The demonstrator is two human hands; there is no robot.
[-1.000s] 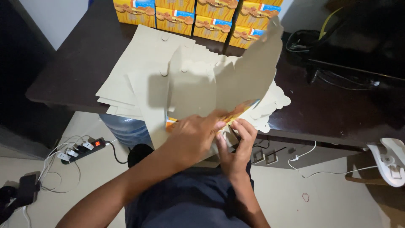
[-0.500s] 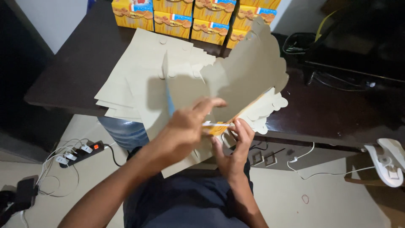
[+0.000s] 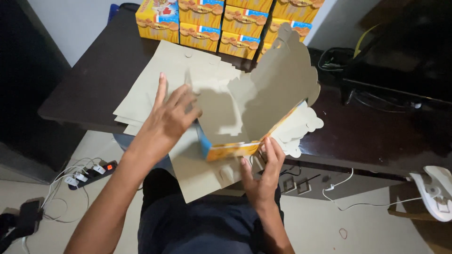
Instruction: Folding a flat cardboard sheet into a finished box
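Note:
A half-folded cardboard box [image 3: 254, 108], grey inside and yellow and blue outside, stands at the near edge of a dark table [image 3: 99, 70] with its tall scalloped lid up. My right hand [image 3: 261, 174] grips the box's near yellow wall from below, thumb on its front. My left hand [image 3: 167, 117] hovers open just left of the box, fingers spread, over a pile of flat grey box blanks [image 3: 155, 89]. One blank hangs over the table edge under the box.
Several finished yellow boxes [image 3: 207, 19] are stacked along the table's far edge. Black cables and a dark device [image 3: 372, 70] sit at the right. On the floor lie a power strip [image 3: 89, 171] at left and a white object [image 3: 435, 193] at right.
My left hand has let go of the box's front and moved left and up, opening its fingers. The box walls have come up into shape; my right hand stays at the near wall.

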